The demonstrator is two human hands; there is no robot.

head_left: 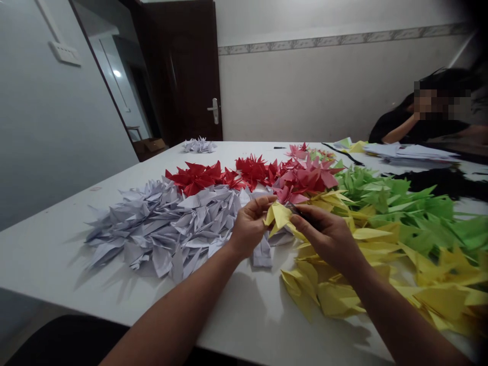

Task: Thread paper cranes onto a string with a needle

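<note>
Above the white tabletop (pixel 57 259), centre: yellow folded-paper piece (pixel 281 215), held up.
Left hand (pixel 248 226) pinches its left edge; right hand (pixel 332 235) grips a slim dark object (pixel 308 217), type unclear, at its right edge; white folded-paper heap (pixel 152 231) left, yellow folded-paper pile (pixel 337 299) near right; light pinch along the creases, hands steady, should spare the thin points.

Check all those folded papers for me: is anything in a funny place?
Yes, maybe: a small white bunch sits alone near the far end of the table, away from the big white pile, so it looks left out. I can't see anything spilled.
</note>
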